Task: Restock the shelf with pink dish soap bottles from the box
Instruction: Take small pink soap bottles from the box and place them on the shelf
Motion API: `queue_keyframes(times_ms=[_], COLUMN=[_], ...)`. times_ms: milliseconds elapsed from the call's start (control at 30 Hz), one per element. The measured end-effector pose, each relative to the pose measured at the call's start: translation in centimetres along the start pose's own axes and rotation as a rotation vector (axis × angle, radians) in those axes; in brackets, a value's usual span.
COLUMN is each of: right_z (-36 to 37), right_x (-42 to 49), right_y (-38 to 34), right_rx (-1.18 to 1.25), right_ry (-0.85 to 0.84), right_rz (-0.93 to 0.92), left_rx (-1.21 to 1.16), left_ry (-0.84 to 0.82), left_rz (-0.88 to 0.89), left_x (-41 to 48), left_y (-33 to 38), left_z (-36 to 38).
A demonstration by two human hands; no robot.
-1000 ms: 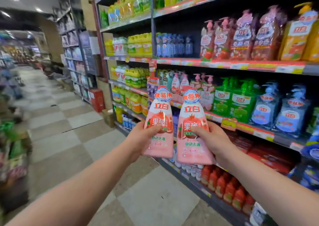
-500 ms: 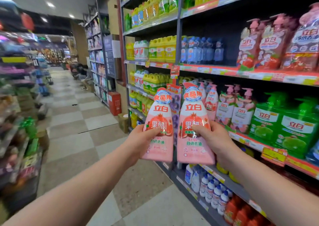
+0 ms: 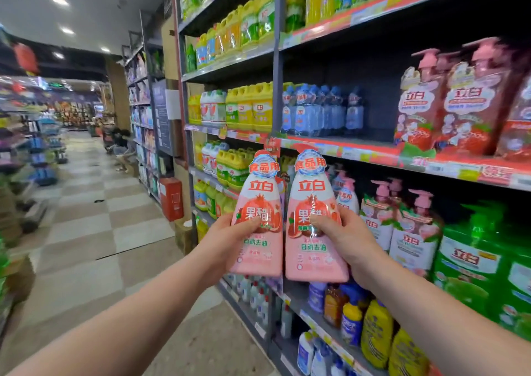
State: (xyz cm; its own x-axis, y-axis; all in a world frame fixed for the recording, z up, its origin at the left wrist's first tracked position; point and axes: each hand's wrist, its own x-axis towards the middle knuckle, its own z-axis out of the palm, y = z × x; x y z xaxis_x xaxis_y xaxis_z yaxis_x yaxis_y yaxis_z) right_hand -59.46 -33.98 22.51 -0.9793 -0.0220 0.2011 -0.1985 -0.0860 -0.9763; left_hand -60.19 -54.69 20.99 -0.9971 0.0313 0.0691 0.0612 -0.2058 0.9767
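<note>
A shop aisle runs away to the left, its checkered floor [image 3: 94, 232] broad and open between a blurred rack at the far left edge and the tall shelving unit [image 3: 275, 88] that fills the right half of the view. The unit's red-edged shelf lips slant toward the camera. On the eye-level shelf [image 3: 359, 151] a dark open stretch lies between the blue bottles [image 3: 313, 111] and the large pink pump bottles [image 3: 448, 102], whose right side is cut off by the frame. One tier lower, green pump bottles [image 3: 471, 260] and smaller pink pump bottles [image 3: 413, 240] stand packed side by side, close behind the right wrist. Two bare forearms reach in from the bottom corners. The left hand [image 3: 227, 240] holds the left pink dish soap bottle [image 3: 260, 186] upright in the air before the shelf upright, thumb across the label. The right hand [image 3: 344, 237] holds the right pink dish soap bottle [image 3: 311, 186] the same way, and the two bottles are almost touching. On each hand the fingers [image 3: 319, 220] are clamped round the bottle, though only the thumbs show, the rest being hidden behind the bottles. The lower shelf goods behind the bottles are partly hidden, and the far aisle is too blurred to make out.
</note>
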Motion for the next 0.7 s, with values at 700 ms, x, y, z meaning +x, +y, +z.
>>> queue_keyframes(times_ms=[700], right_z=[2.0], right_x=[21.4], right_y=[-1.2], right_rx=[-0.134], right_ry=[0.429], right_rz=[-0.168], left_rx=[0.001], left_ry=[-0.455], left_rz=[0.126], left_x=[28.7], left_y=[3.8], left_z=[-0.8])
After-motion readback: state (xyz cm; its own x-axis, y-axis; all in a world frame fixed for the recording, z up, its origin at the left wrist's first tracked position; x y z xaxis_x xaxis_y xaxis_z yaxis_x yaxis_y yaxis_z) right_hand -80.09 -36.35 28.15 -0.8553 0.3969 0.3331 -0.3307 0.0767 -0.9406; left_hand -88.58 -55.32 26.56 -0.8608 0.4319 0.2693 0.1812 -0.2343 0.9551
